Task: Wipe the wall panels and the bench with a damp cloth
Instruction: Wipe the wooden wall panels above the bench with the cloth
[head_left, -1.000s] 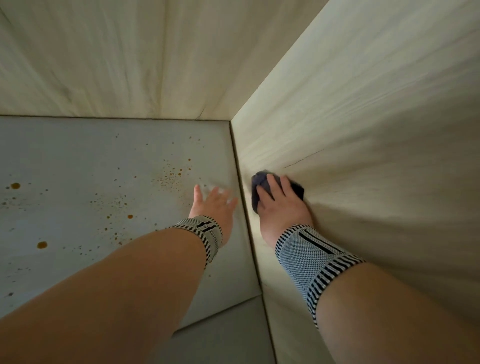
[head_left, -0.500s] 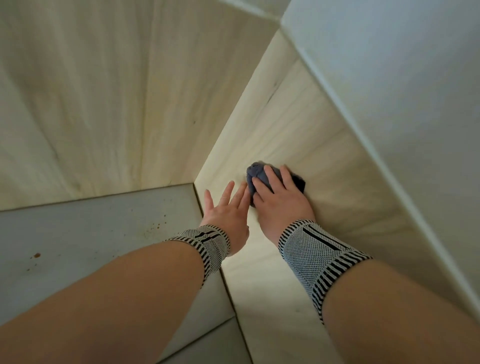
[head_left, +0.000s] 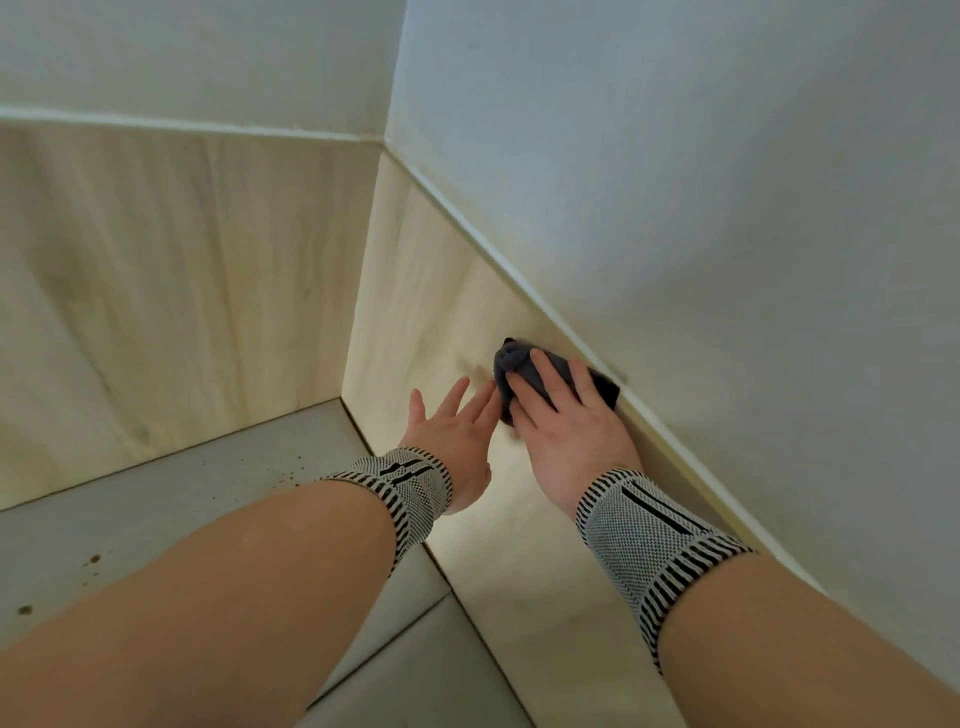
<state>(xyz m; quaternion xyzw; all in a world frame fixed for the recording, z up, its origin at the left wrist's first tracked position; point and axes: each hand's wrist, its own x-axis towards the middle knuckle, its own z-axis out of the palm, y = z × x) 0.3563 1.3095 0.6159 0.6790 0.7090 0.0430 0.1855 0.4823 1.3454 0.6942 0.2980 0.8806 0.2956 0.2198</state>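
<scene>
head view, looking down into a corner where 2 pale wood wall panels meet. at the left and bottom lies the grey counter (head_left: 171, 499), its surface marked with small brown spots (head_left: 94, 559). the back wall panel (head_left: 182, 291) rises behind it, with a white painted wall above a thin trim line. the left hand (head_left: 457, 431) reaches forward with fingers straight and spread, holding nothing, its fingertips near or on the side wall panel (head_left: 431, 291); i cannot tell if they touch. just to its right, the right hand (head_left: 566, 421) presses a dark blue-grey cloth (head_left: 511, 358) flat against the side panel, fingers extended over the bunched fabric, close under the trim (head_left: 519, 280) that caps the panel. both wrists wear grey knitted bands with black stripes (head_left: 654, 535). the white wall (head_left: 727, 208) fills the right.
</scene>
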